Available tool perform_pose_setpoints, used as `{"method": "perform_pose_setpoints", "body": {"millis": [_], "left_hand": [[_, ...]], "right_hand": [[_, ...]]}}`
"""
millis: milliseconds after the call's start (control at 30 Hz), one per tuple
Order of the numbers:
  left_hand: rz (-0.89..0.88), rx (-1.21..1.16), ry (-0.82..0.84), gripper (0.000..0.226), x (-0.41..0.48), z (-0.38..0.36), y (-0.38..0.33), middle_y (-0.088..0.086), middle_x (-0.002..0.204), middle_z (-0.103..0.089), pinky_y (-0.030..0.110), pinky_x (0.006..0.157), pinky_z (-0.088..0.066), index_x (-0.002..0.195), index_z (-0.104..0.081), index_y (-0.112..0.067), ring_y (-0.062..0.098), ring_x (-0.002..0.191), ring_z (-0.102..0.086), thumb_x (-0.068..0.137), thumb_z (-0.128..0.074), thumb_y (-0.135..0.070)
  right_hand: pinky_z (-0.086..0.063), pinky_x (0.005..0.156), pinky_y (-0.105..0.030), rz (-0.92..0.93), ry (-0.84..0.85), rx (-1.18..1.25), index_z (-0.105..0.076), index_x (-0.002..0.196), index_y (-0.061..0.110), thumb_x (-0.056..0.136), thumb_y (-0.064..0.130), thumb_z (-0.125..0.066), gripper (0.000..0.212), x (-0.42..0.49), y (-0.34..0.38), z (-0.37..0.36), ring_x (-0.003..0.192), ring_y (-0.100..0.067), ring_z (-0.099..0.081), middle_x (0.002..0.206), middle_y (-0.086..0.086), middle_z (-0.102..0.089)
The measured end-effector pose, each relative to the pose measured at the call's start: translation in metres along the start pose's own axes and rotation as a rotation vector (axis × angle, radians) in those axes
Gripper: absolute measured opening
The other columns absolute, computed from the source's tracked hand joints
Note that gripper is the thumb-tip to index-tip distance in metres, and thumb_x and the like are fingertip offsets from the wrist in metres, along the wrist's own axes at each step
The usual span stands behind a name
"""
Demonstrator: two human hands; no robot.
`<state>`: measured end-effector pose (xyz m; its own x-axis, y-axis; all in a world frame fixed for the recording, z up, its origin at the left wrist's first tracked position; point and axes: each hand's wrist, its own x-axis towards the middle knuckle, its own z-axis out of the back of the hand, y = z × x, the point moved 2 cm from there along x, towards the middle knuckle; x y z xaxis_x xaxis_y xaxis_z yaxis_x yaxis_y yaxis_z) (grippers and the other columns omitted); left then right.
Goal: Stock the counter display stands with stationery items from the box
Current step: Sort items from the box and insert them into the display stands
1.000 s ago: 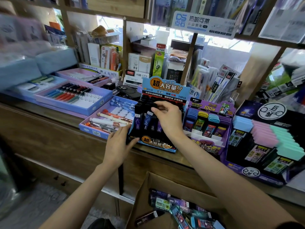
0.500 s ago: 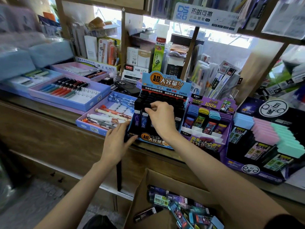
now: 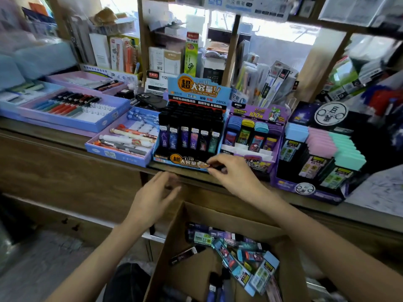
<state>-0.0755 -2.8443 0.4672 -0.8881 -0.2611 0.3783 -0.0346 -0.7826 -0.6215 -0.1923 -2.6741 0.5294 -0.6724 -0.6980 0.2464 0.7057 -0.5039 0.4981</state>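
Observation:
A blue display stand (image 3: 192, 99) sits mid-counter, its rows filled with black lead-refill cases (image 3: 189, 137). My right hand (image 3: 233, 174) hovers at the stand's lower front lip, fingers loosely curled, with nothing plainly in them. My left hand (image 3: 152, 199) hangs in the air below the counter edge, fingers relaxed and blurred, empty. Under both hands stands an open cardboard box (image 3: 172, 243) holding a loose heap of refill cases and small packs (image 3: 239, 253).
A purple refill stand (image 3: 255, 114) and a dark stand of pastel erasers (image 3: 322, 149) sit right of the blue one. Blue pen trays (image 3: 122, 158) (image 3: 72, 125) lie on the left. A phone (image 3: 150, 100) rests behind them. Wooden shelving rises behind the counter.
My right hand came down from the stand's rows to its front lip. My left hand left the stand's left corner and dropped below the counter edge.

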Motion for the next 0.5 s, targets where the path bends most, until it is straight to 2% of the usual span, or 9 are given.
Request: {"method": "perform_pose_setpoints", "body": {"millis": [100, 167, 333, 433, 500], "left_hand": [[0.032, -0.031, 0.142, 0.019, -0.022, -0.037, -0.001, -0.003, 0.102, -0.058, 0.037, 0.080, -0.050, 0.105, -0.061, -0.013, 0.014, 0.095, -0.061, 0.089, -0.063, -0.023], [0.062, -0.047, 0.225, 0.019, -0.040, -0.066, 0.001, -0.002, 0.103, -0.058, 0.035, 0.084, -0.049, 0.106, -0.061, -0.014, 0.015, 0.097, -0.060, 0.089, -0.063, -0.022], [0.146, -0.010, 0.407, 0.025, -0.075, -0.143, 0.014, 0.007, 0.113, -0.057, 0.026, 0.090, -0.042, 0.112, -0.059, -0.010, 0.021, 0.108, -0.056, 0.088, -0.062, -0.019], [0.144, 0.061, 0.532, 0.038, -0.094, -0.183, 0.020, 0.006, 0.130, -0.050, 0.030, 0.101, -0.038, 0.125, -0.052, -0.013, 0.021, 0.121, -0.048, 0.090, -0.060, -0.023], [0.115, 0.160, 0.590, 0.042, -0.100, -0.204, 0.024, 0.004, 0.134, -0.045, 0.028, 0.100, -0.036, 0.130, -0.046, -0.017, 0.020, 0.122, -0.045, 0.090, -0.057, -0.028]], "right_hand": [[-0.044, 0.083, -0.016, -0.059, 0.086, -0.013, -0.065, 0.113, 0.015, 0.092, 0.021, -0.058, 0.023, -0.048, -0.030, -0.003, 0.097, -0.007, -0.058, 0.110, 0.002, -0.065], [-0.044, 0.083, -0.014, -0.112, 0.147, -0.025, -0.065, 0.114, 0.016, 0.093, 0.021, -0.057, 0.023, -0.079, -0.053, -0.011, 0.096, -0.004, -0.057, 0.110, 0.003, -0.065], [-0.049, 0.088, -0.031, -0.350, 0.272, -0.069, -0.064, 0.114, 0.016, 0.093, 0.022, -0.056, 0.024, -0.149, -0.125, -0.051, 0.099, -0.012, -0.061, 0.111, -0.001, -0.067], [-0.050, 0.084, -0.033, -0.530, 0.352, -0.143, -0.063, 0.114, 0.017, 0.094, 0.023, -0.052, 0.023, -0.191, -0.162, -0.074, 0.099, -0.016, -0.061, 0.113, -0.002, -0.065], [-0.047, 0.075, -0.030, -0.626, 0.314, -0.186, -0.060, 0.114, 0.016, 0.096, 0.026, -0.048, 0.024, -0.211, -0.180, -0.087, 0.098, -0.020, -0.061, 0.113, -0.005, -0.064]]}}
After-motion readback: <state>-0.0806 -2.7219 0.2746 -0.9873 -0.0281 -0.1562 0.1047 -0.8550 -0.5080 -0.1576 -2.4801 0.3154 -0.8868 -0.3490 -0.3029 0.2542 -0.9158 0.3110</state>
